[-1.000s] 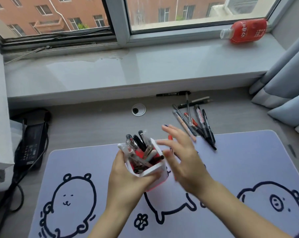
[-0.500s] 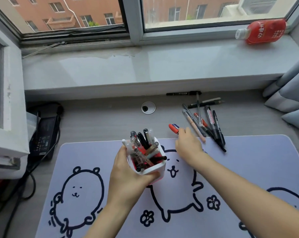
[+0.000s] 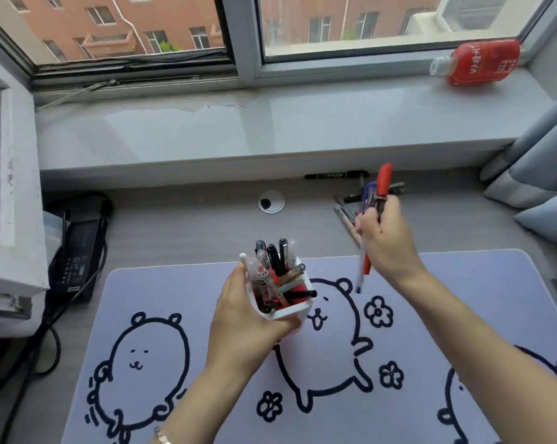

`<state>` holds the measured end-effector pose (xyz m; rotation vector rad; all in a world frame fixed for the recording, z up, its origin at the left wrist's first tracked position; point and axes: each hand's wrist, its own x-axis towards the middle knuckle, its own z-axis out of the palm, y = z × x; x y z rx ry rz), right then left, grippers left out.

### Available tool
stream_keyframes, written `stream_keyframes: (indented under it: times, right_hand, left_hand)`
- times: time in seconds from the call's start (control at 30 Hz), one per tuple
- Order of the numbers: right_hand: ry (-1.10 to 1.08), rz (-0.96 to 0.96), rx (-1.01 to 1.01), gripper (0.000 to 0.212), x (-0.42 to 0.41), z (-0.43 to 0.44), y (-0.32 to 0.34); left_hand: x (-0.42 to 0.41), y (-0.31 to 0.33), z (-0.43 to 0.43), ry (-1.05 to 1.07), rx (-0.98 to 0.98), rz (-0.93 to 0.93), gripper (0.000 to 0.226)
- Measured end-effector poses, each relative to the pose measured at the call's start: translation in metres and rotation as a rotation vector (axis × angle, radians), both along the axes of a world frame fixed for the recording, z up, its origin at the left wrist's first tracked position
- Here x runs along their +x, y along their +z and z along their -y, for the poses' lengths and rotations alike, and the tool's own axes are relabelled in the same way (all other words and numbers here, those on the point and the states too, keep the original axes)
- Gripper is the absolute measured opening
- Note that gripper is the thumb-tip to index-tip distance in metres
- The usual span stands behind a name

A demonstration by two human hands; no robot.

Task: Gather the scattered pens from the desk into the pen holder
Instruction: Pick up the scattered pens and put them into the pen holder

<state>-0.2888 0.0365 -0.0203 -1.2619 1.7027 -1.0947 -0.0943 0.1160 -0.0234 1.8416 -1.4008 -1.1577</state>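
My left hand (image 3: 248,318) grips a white pen holder (image 3: 298,310) with a red inside, tilted and lifted over the desk mat, with several pens standing in it. My right hand (image 3: 384,238) is raised above the desk to the right of the holder and is shut on a bunch of pens (image 3: 381,190), among them a red-capped one and a blue one, their tips pointing down at the mat. A few loose pens (image 3: 342,211) lie on the desk behind that hand, partly hidden by it. A black marker (image 3: 334,175) lies against the sill's base.
A lilac desk mat (image 3: 462,299) with bear drawings covers the near desk. A cable hole (image 3: 271,202) sits in the desk at the back. A black power brick (image 3: 78,254) with cables lies left. A red bottle (image 3: 482,62) lies on the windowsill; curtains (image 3: 539,174) hang right.
My right hand reached to the loose pens on the desk, closed on a bunch, and lifted them up. The holder stayed in my left hand.
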Motion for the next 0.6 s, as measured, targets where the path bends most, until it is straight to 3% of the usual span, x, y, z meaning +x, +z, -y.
stream_keyframes:
  times: [0.07, 0.13, 0.33, 0.4, 0.53, 0.6]
  right_hand:
    - [-0.052, 0.283, -0.217, 0.026, 0.004, -0.015, 0.033]
    - [-0.041, 0.428, -0.375, 0.024, 0.013, -0.029, 0.045]
    - [-0.005, 0.331, -0.256, 0.019, 0.035, -0.057, 0.014]
    - [-0.023, 0.37, -0.24, 0.035, 0.032, -0.063, 0.009]
    - [-0.091, 0.338, -0.416, 0.079, 0.021, -0.062, 0.01]
    - [-0.091, 0.326, -0.457, 0.077, 0.015, -0.058, 0.012]
  left_hand:
    - [-0.009, -0.002, 0.003, -0.036, -0.011, 0.025, 0.065]
    - [-0.022, -0.002, 0.005, -0.077, -0.023, 0.043, 0.079]
    - [-0.048, 0.001, 0.007, -0.095, -0.073, -0.015, 0.073]
    - [-0.048, -0.001, 0.006, -0.103, -0.091, -0.004, 0.075]
    - [-0.046, 0.001, -0.001, -0.149, -0.079, -0.007, 0.069]
    - [-0.047, 0.002, -0.006, -0.176, -0.066, -0.011, 0.067]
